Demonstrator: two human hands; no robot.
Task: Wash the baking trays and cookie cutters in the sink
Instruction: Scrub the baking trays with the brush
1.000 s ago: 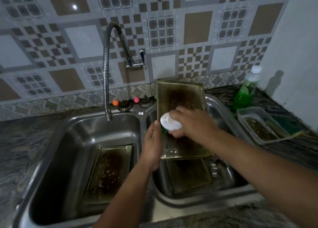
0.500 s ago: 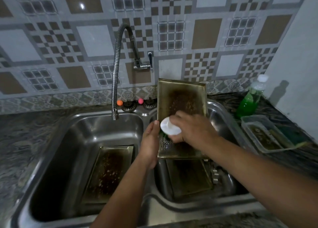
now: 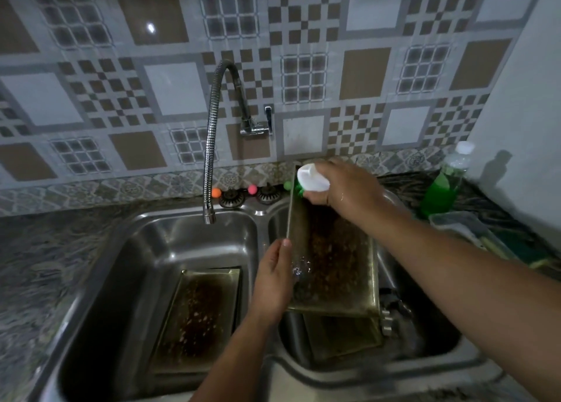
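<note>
Green soap bottle (image 3: 443, 186), flexible faucet (image 3: 212, 146)

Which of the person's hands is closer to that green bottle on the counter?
The right. The right hand, gripping a white-handled brush at the held tray's far end, is nearer the green bottle; the left hand holds the tray's left edge, farther away.
</note>
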